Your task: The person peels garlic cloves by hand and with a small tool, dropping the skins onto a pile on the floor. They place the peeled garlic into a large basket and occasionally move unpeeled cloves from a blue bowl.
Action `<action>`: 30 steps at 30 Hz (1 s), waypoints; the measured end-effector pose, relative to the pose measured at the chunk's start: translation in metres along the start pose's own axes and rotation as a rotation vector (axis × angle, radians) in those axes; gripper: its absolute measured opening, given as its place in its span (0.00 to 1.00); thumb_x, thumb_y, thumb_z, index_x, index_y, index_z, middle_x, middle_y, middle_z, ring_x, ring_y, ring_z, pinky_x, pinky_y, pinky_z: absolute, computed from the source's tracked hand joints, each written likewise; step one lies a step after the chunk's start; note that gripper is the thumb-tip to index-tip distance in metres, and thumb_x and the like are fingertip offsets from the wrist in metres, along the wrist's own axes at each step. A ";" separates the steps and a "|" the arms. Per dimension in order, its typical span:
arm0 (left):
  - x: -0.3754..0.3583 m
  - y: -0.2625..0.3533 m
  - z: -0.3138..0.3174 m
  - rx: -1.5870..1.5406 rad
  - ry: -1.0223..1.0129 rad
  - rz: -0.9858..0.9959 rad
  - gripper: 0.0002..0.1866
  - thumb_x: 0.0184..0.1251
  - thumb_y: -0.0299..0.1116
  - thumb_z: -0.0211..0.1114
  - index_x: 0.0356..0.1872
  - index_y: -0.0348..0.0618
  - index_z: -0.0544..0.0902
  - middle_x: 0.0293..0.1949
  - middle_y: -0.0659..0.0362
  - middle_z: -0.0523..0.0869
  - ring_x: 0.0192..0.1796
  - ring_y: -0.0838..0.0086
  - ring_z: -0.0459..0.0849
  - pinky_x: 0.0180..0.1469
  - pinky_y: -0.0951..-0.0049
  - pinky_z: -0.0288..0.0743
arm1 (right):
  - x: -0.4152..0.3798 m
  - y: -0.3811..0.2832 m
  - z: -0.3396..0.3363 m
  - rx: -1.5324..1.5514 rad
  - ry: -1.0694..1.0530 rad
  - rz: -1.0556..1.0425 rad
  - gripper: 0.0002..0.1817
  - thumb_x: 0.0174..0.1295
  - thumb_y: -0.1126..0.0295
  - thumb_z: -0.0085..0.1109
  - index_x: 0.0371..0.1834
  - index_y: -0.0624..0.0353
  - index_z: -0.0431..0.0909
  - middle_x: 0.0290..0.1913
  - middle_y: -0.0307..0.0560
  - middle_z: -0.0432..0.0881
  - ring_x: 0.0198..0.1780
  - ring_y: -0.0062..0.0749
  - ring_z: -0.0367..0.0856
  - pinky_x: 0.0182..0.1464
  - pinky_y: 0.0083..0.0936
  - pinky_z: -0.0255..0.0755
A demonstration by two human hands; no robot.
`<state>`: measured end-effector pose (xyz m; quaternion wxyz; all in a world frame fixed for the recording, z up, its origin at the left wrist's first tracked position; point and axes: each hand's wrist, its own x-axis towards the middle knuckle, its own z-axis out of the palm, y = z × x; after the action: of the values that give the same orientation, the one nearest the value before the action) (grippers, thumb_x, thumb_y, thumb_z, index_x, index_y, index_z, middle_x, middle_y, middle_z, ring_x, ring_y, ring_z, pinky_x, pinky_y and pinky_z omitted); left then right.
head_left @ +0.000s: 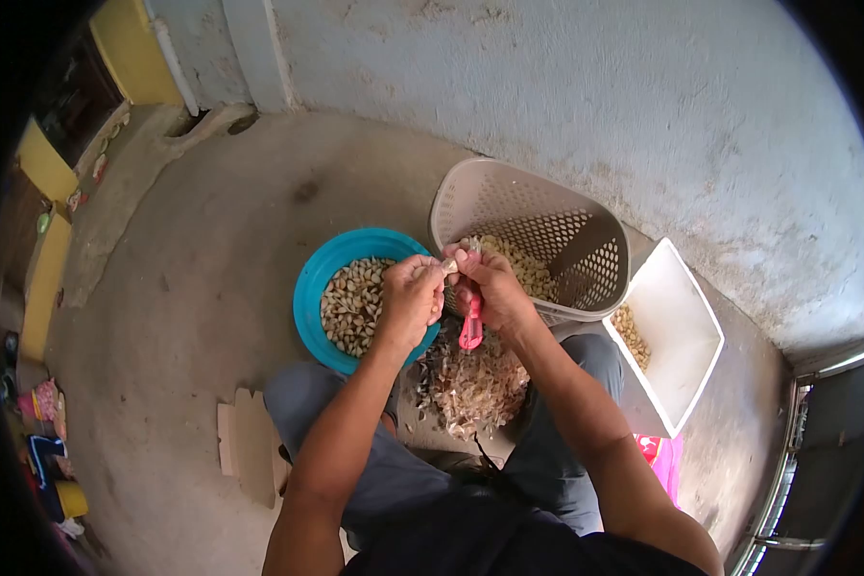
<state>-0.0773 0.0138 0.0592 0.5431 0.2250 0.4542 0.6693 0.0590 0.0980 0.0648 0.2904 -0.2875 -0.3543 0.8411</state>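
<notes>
Peel heap [475, 382]: on floor, below the hands.
Left hand [411, 298]: pinches a clove [448, 266].
Right hand [490, 285]: grips pink knife [471, 326].
Blue bowl [309, 298]: left of hands.
Basket [547, 206]: behind.

You sit on the bare concrete floor [211, 288] of a home yard or porch against a rough plastered wall [595, 86]. A teal bowl [309, 288], a plastic basket [509, 197] and a white tub [686, 336] suggest household food preparation.
</notes>
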 end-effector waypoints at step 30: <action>0.007 0.008 -0.004 -0.066 -0.035 -0.004 0.03 0.69 0.28 0.63 0.35 0.41 0.79 0.26 0.61 0.79 0.18 0.80 0.74 0.15 0.78 0.62 | 0.000 -0.008 -0.008 -0.295 -0.129 -0.134 0.15 0.77 0.63 0.61 0.37 0.66 0.82 0.24 0.43 0.81 0.16 0.22 0.74 0.17 0.21 0.66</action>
<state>-0.0866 0.0187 0.0628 0.5595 0.2176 0.4228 0.6789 0.0665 0.1065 0.0665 0.2772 -0.2484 -0.5100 0.7754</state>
